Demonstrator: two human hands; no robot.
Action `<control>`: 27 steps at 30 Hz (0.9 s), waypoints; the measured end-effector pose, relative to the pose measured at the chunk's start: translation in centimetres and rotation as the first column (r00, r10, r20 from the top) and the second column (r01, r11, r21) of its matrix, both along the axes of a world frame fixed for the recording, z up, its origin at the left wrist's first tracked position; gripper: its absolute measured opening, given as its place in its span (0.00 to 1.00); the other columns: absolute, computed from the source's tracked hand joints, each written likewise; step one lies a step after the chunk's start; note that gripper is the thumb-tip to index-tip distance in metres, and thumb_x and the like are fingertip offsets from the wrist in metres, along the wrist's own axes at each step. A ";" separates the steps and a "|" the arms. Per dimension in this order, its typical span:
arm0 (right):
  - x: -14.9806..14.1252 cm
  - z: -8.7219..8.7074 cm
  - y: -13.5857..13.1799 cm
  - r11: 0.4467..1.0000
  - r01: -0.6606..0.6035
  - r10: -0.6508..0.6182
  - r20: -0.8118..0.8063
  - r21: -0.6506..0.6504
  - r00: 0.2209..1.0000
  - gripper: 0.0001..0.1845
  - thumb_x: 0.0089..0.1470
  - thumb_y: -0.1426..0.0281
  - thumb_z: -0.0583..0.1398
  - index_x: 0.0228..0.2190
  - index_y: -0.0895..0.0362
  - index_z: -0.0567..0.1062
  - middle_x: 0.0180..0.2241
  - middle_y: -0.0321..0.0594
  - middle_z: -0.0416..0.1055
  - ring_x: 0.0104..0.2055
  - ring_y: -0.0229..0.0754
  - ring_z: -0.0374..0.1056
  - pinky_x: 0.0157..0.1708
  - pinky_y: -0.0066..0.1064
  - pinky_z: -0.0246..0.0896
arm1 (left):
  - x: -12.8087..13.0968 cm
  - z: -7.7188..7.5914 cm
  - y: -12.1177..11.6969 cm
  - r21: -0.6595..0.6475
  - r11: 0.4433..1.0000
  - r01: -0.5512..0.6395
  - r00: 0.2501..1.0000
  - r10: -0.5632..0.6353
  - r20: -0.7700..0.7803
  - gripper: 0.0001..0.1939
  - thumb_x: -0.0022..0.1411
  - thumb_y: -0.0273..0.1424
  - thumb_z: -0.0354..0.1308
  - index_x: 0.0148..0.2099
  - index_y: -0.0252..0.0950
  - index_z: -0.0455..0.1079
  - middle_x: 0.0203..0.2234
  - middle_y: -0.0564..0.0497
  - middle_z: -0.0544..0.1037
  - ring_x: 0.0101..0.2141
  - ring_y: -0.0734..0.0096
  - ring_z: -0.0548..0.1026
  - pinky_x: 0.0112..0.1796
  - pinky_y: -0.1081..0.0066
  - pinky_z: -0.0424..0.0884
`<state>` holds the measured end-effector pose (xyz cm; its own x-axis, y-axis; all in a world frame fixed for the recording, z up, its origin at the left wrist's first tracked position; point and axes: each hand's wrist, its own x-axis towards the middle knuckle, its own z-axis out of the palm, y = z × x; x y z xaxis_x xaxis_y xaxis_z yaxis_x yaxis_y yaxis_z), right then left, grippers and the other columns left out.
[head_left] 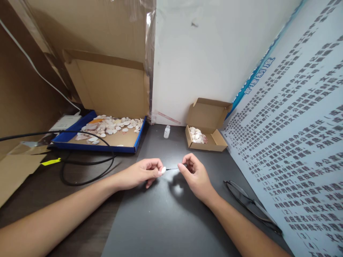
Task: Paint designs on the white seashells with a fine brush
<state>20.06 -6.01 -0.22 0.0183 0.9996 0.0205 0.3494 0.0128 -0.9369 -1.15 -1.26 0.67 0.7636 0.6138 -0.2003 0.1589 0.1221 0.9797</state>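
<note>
Between the thumb and fingers of my left hand [147, 172] is a small white seashell [163, 170]. My right hand [195, 174] pinches a thin brush [173, 168] with a dark tip and a pale shaft. Its tip points left and meets the shell's edge, or lies very close to it. Both hands are above the dark grey mat [150, 221]. Beyond them stands a small clear bottle [167, 132] with whitish contents, upright. Part of the brush is hidden behind my right fingers.
A blue-edged cardboard box [93, 146] at left holds many shells. A smaller open box [207, 146] with shells stands back right. A black cable [88, 184] loops near my left forearm. Glasses [252, 205] lie at right beside a printed board [302, 142].
</note>
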 end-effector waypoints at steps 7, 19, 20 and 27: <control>0.0 0.1 0.0 0.990 -0.111 0.099 -0.129 -0.085 0.987 0.28 0.50 0.49 0.56 0.36 0.62 0.58 0.24 0.32 0.55 0.21 0.19 0.51 0.22 0.14 0.47 | -0.1 -0.2 0.1 0.000 1.000 0.003 1.000 -0.003 -0.014 0.18 0.59 0.45 0.58 0.35 0.34 0.60 0.20 0.59 0.61 0.20 0.80 0.61 0.23 0.76 0.59; 0.1 -0.1 -0.1 0.999 -0.036 0.034 -0.061 -0.025 0.998 0.27 0.50 0.52 0.58 0.33 0.63 0.58 0.24 0.33 0.55 0.23 0.18 0.50 0.23 0.11 0.46 | -0.2 -0.3 0.1 0.034 0.999 0.018 1.000 -0.017 -0.018 0.17 0.61 0.44 0.56 0.36 0.35 0.60 0.21 0.59 0.60 0.20 0.80 0.60 0.24 0.76 0.60; 0.1 -0.1 -0.1 0.999 -0.038 0.036 -0.069 -0.022 0.997 0.27 0.50 0.51 0.58 0.33 0.64 0.58 0.24 0.33 0.55 0.23 0.18 0.50 0.23 0.11 0.47 | -0.2 -0.2 0.0 0.036 0.999 0.020 1.000 -0.020 -0.019 0.17 0.61 0.45 0.56 0.36 0.35 0.60 0.21 0.59 0.60 0.20 0.80 0.60 0.23 0.76 0.60; 0.2 -0.1 0.0 1.000 0.024 -0.023 -0.041 0.020 0.999 0.28 0.50 0.50 0.58 0.34 0.63 0.58 0.24 0.33 0.54 0.24 0.19 0.49 0.24 0.12 0.48 | -0.2 0.1 -0.1 0.060 0.998 0.026 0.997 -0.022 -0.068 0.18 0.61 0.45 0.55 0.36 0.35 0.59 0.20 0.59 0.61 0.20 0.79 0.60 0.24 0.76 0.59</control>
